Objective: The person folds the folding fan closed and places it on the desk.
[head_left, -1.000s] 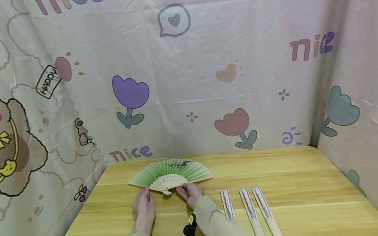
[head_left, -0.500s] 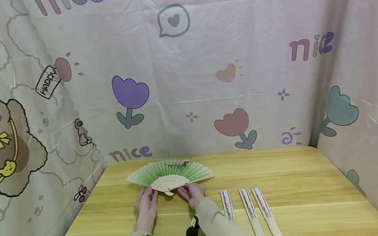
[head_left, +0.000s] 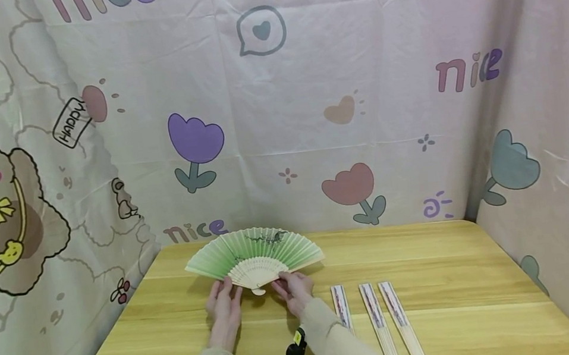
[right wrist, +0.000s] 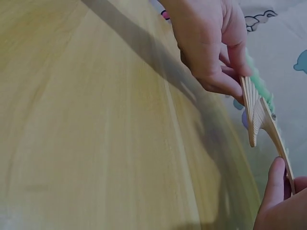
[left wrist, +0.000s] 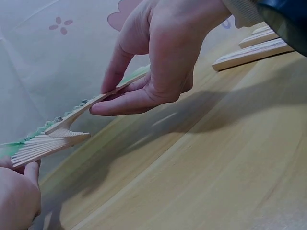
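A green folding fan with a dark printed design is spread wide, held above the back of the table. At its left outer rib, my left hand pinches the edge between thumb and fingers. My right hand pinches the right outer rib the same way. In the left wrist view the pale wooden ribs fan out from the pivot end, and a gap shows between fan and tabletop. The right wrist view shows the fan's ribs edge-on between both hands.
Three folded fans with pale ribs lie side by side on the wooden table, right of my right forearm. A printed cloth hangs behind the table and along both sides.
Both hands have shifted slightly right with the fan. Its leaf has tipped up and looks taller, its upper edge now overlapping the cloth, and it spans a little wider.
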A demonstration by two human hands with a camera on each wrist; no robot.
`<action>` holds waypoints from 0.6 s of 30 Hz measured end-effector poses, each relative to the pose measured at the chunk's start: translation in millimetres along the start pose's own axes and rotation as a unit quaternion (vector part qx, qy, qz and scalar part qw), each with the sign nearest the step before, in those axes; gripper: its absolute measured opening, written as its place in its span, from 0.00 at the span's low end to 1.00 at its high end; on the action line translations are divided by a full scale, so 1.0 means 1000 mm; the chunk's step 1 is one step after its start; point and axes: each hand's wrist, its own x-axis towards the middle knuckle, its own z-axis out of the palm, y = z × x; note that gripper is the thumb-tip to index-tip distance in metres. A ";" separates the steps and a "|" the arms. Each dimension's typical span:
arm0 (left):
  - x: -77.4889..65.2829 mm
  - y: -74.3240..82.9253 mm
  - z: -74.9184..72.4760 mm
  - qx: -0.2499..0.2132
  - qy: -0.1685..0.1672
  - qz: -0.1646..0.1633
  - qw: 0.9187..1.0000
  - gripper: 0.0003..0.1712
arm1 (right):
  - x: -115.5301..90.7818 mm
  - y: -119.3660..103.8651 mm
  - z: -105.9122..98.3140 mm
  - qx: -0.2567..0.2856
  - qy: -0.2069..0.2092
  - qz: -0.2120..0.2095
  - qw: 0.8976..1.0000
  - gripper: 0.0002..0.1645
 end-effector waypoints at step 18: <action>-0.019 -0.003 0.014 -0.056 -0.042 -0.027 0.997 0.07 | -0.015 -0.016 -0.012 0.014 -0.024 -0.021 0.999 0.09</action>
